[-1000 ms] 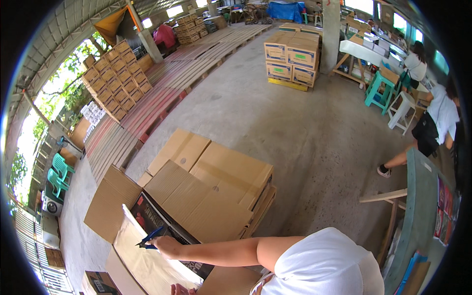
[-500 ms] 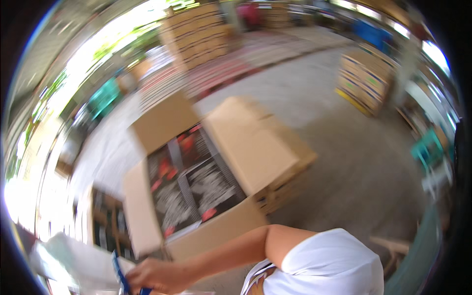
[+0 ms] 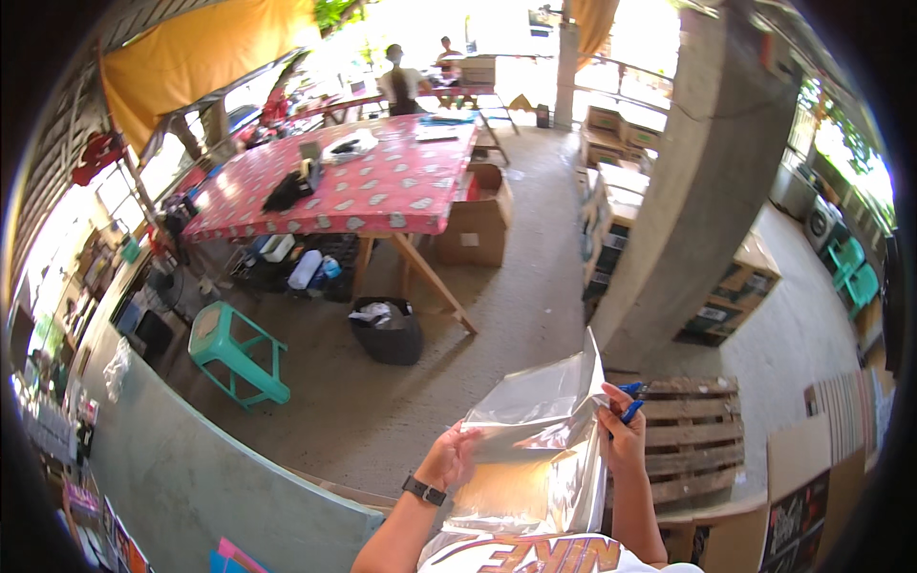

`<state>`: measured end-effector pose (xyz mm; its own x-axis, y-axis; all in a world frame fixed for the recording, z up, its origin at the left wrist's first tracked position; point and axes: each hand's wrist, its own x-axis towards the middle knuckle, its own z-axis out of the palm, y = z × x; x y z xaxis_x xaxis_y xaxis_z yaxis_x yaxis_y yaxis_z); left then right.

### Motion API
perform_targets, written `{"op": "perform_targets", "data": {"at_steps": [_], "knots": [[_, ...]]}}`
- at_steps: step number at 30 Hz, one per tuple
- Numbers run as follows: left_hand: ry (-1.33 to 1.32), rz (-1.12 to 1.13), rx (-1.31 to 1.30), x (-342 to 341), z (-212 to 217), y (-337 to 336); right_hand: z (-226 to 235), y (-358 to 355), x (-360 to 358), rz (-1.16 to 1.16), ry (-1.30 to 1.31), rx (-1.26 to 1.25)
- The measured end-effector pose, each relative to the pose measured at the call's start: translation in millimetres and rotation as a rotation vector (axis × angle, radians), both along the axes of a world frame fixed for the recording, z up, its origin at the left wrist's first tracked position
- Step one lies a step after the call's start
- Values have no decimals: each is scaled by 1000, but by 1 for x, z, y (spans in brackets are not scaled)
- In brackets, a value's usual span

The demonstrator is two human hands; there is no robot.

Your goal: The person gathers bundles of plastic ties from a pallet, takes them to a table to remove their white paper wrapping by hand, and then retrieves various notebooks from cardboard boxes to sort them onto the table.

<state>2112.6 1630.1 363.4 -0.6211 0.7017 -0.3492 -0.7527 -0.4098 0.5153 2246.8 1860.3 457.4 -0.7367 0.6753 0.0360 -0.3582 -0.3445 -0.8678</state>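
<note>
In front of my body, a large sheet of clear, shiny plastic [image 3: 511,482] is stretched between both hands, its creased folds standing up at the far side. My left hand [image 3: 451,460], wearing a dark wristwatch [image 3: 424,490], pinches the left edge. My right hand [image 3: 623,435] grips the right edge and also holds a small blue-handled tool [image 3: 630,412]. The tool's handles stick out past the fingers; its working end is too small to make out. Whether the plastic is a bag or a single sheet, I cannot tell.
A pale green tabletop [image 3: 220,458] curves along the left. Beyond stand a green stool [image 3: 234,349], a dark bin [image 3: 387,334] and a pink-covered table [image 3: 334,186]. A concrete pillar [image 3: 673,181] rises behind a wooden pallet [image 3: 693,435]. Open cardboard boxes [image 3: 812,487] lie at right.
My view has swung from the open carton to the pink table. Both hands are now on clear plastic; before, one hand showed, holding the blue tool at the lower left.
</note>
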Motion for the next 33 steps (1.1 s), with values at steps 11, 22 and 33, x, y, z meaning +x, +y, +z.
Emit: {"op": "perform_targets", "data": {"at_steps": [11,22,33], "knots": [[248,531,-55,-224,15,-62,-23,-20,-324,463,-327,334],[517,759,-736,-447,24,-98,61,-20,-664,477,116,470],[501,805,-897,-683,-11,-177,81,-29,-925,392,503,248]]}}
